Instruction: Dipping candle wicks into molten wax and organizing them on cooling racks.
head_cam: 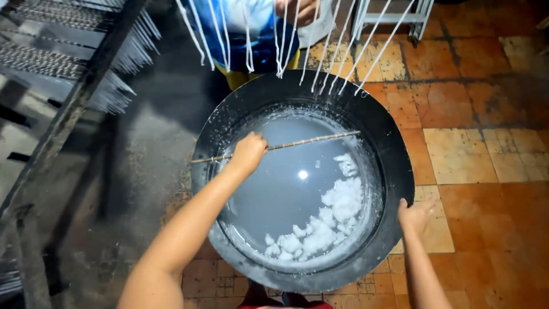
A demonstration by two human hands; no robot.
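Across the basin [394, 171], left hand [249, 153] grips the stick [309, 141]

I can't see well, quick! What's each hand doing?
Left hand: closed around a thin stick.
Right hand: open, resting on the black basin's rim.

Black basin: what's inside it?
The black basin holds cloudy grey liquid with white lumps floating on the right. The bottom is hidden by the liquid.
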